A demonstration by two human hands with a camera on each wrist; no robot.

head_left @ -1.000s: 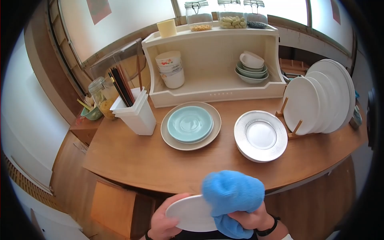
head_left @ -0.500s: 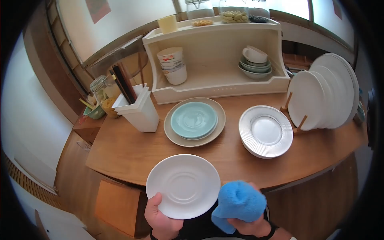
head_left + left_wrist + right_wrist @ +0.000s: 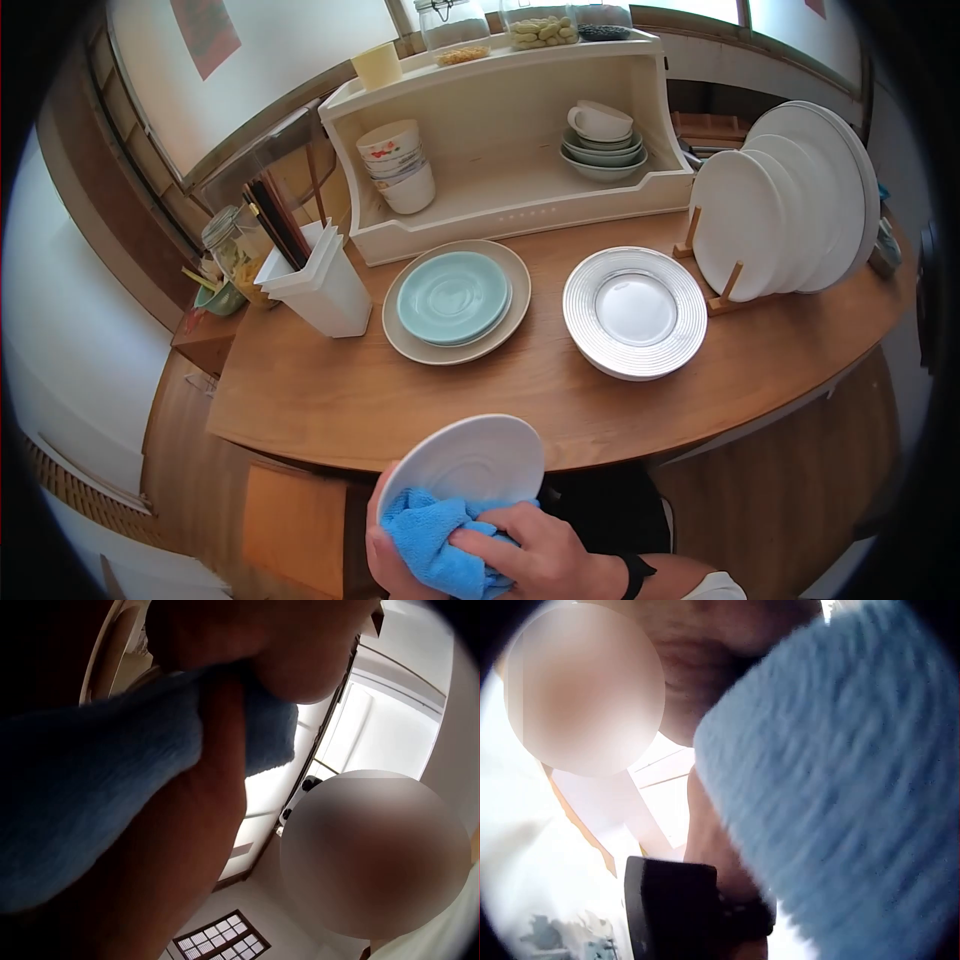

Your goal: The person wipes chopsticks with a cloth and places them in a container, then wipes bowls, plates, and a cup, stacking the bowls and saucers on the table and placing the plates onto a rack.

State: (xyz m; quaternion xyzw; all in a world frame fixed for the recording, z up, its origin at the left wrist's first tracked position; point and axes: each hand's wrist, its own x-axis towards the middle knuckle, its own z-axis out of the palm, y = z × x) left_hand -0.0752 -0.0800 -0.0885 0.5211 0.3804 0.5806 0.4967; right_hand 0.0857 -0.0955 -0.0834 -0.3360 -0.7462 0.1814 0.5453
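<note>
A white plate (image 3: 480, 455) is tilted up in front of the table edge, its inner face turned toward me. My left hand (image 3: 388, 558) grips it by the left rim, partly hidden behind the cloth. A blue cloth (image 3: 432, 540) lies bunched against the plate's lower part. With curled fingers my right hand (image 3: 540, 550) holds the cloth and presses it on the plate. Both wrist views are close up: the blue cloth (image 3: 97, 787) hangs beside the left hand, and the blue cloth (image 3: 840, 780) fills much of the right wrist view.
Stacked on the table (image 3: 330, 400) are a light-blue plate (image 3: 452, 297) on a beige plate and ribbed silvery-white plates (image 3: 636, 312). A wooden rack (image 3: 728, 290) with upright white plates stands right. A chopstick holder (image 3: 325, 290) is left; a cream shelf (image 3: 500, 140) with bowls stands behind.
The plate first lay nearly edge-on, then was turned face-up over the table edge, and now is drawn back and tilted. The right hand has brought the cloth leftward onto it.
</note>
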